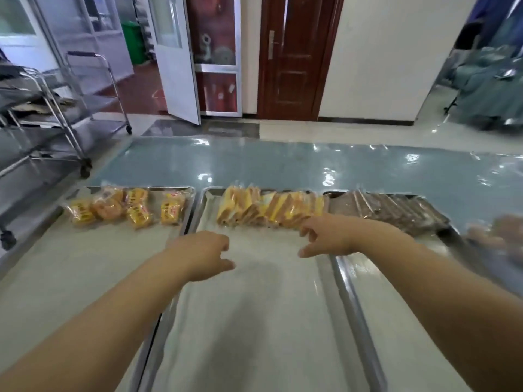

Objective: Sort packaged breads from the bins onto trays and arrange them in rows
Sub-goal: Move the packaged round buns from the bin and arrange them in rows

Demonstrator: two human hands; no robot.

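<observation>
Wide shot over the glossy blue table point(283, 165), and three steel trays sit side by side along its near edge, all lined with pale paper; the middle tray point(254, 321) fills the centre of the view, mostly bare liner, with one row across its far end; the left tray point(99, 264) touches it on one side, the right tray point(396, 349) on the other; off to the far left stands a steel trolley point(70, 108) on castors, and behind the table a white door point(175, 66) hangs ajar beside a dark brown door point(291, 58); now the bread: a packed row of dark brown packs point(396, 210) leans across the far end of the right tray; a row of yellow sandwich packs point(268, 207) stands on edge across the far end of the middle tray; a looser cluster of orange bun packs point(121, 207) lies at the far end of the left tray; both arms reach in over the middle tray; the right hand point(328, 236) hovers by the near edge of the yellow row, fingers loosely curled and grasping nothing, though contact with the packs I cannot tell; the left hand point(203, 256) hangs over bare liner, fingers relaxed and empty; something blurred shows at the right edge, too smeared to name
</observation>
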